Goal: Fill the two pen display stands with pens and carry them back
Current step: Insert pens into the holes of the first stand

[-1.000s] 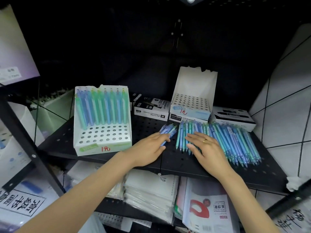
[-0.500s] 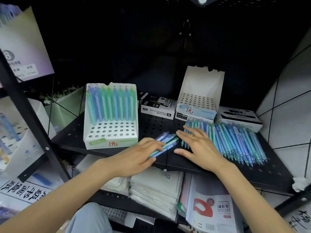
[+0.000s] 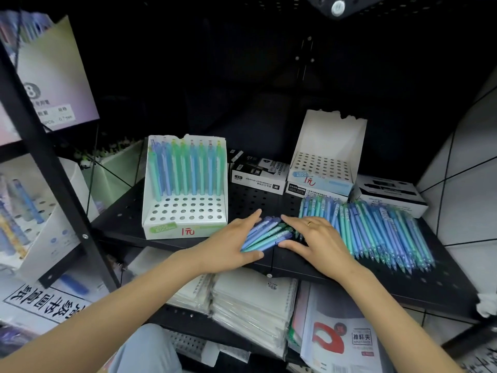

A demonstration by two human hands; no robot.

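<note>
On the black perforated shelf (image 3: 258, 200), the left hand (image 3: 231, 244) and right hand (image 3: 316, 238) lie with near-straight fingers on either side of a small bundle of pens (image 3: 269, 235), apparently squaring it up for one lift; neither yet grips it. The main pen pile (image 3: 376, 227) lies just right, near both stands; the left stand (image 3: 185, 211) has only its back row filled, the right stand (image 3: 321, 165) none.

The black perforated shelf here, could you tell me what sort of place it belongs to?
Probably a stationery shop: white cardboard pen display stands with handwritten red prices, boxed permanent markers, and plastic-wrapped notebooks stacked below the black perforated metal shelf.
</note>
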